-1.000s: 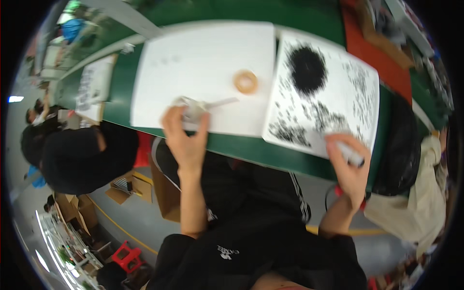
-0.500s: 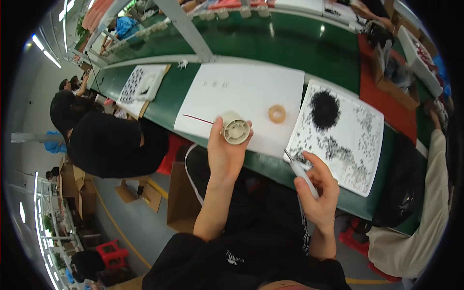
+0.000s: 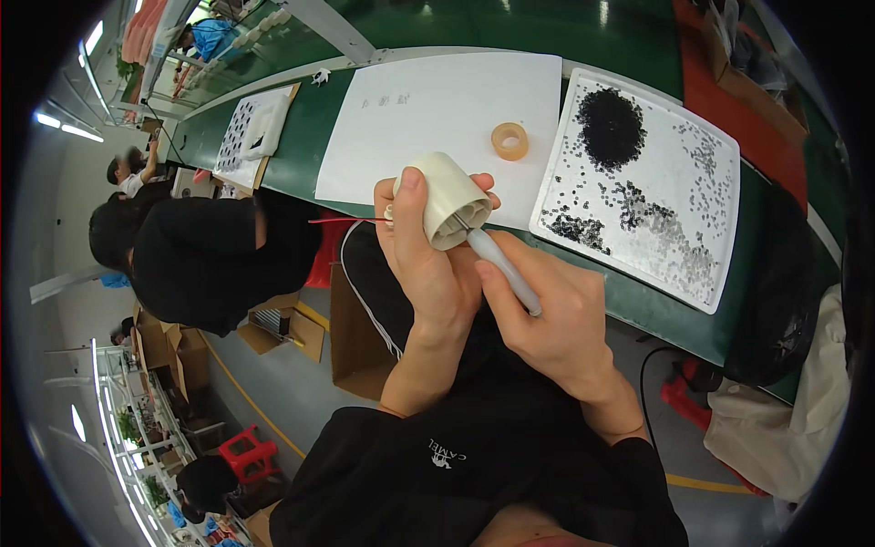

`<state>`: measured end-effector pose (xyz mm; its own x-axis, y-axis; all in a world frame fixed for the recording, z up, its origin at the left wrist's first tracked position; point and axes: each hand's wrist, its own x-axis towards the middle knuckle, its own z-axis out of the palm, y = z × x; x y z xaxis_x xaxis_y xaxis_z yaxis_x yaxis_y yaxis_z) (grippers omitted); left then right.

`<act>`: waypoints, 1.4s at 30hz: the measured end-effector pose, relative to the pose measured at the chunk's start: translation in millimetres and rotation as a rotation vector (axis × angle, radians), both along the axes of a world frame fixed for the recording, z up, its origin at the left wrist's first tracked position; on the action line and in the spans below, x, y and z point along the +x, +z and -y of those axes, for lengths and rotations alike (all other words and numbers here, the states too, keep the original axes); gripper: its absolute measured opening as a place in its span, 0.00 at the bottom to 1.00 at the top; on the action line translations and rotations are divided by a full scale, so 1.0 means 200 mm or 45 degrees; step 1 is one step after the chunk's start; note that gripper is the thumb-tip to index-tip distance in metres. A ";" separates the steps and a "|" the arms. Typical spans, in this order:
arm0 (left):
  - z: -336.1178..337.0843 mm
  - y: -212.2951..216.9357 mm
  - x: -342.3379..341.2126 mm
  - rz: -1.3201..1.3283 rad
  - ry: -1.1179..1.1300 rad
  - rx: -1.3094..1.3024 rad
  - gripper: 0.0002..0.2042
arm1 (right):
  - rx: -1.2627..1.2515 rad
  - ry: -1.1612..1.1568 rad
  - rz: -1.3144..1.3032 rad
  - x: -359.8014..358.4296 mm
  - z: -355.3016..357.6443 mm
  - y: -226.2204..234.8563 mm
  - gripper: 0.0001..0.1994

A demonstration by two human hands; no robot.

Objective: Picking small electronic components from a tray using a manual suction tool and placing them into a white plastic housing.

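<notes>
My left hand grips a cream cylindrical plastic part with thin red and white wires trailing from it to the left. My right hand holds a slim grey pen-like tool whose tip goes into the open end of the part. Both hands are held close to my body, in front of the green workbench. On the bench lie a white sheet, a tan tape ring and a white tray scattered with several small black pieces.
A person in black sits at my left along the bench, with another white tray before them. Cardboard boxes stand on the floor below. A red stool and shelving are lower left. White cloth hangs at right.
My left hand lifted the cream part off the white sheet and drew it toward me. My right hand left the tray with the tool and brought its tip into the part.
</notes>
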<state>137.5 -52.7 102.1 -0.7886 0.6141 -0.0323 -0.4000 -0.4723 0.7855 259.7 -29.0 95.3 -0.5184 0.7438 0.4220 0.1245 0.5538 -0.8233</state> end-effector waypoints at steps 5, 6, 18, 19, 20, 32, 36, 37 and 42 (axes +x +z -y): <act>0.00 0.02 0.05 -0.152 0.023 0.042 0.10 | 0.028 -0.010 -0.001 0.00 0.00 -0.01 0.11; 0.00 0.00 0.05 -0.210 0.018 0.049 0.10 | 0.028 0.000 -0.011 0.00 0.00 -0.01 0.11; 0.07 0.02 0.03 -0.832 0.112 -0.031 0.07 | -0.593 0.179 -0.356 0.00 0.10 0.03 0.12; 0.09 0.03 0.04 -0.854 0.100 -0.017 0.07 | -0.722 0.229 -0.355 0.03 0.10 0.04 0.12; 0.10 0.03 0.04 -0.877 0.085 -0.001 0.07 | -0.849 0.277 -0.352 0.05 0.10 0.05 0.12; 0.16 -0.03 -0.07 -0.608 0.223 0.161 0.04 | -1.082 0.655 -0.191 0.08 0.03 -0.08 0.13; 0.20 -0.11 -0.06 -0.882 -0.021 -0.137 0.05 | -1.112 0.559 -0.540 0.12 0.03 -0.24 0.11; 0.19 -0.12 -0.03 -0.867 -0.038 -0.120 0.05 | -1.118 0.477 -0.722 0.14 0.03 -0.27 0.11; 0.10 -0.14 0.12 -1.206 -0.502 -0.067 0.14 | -0.894 0.173 -0.548 0.30 -0.02 -0.33 0.22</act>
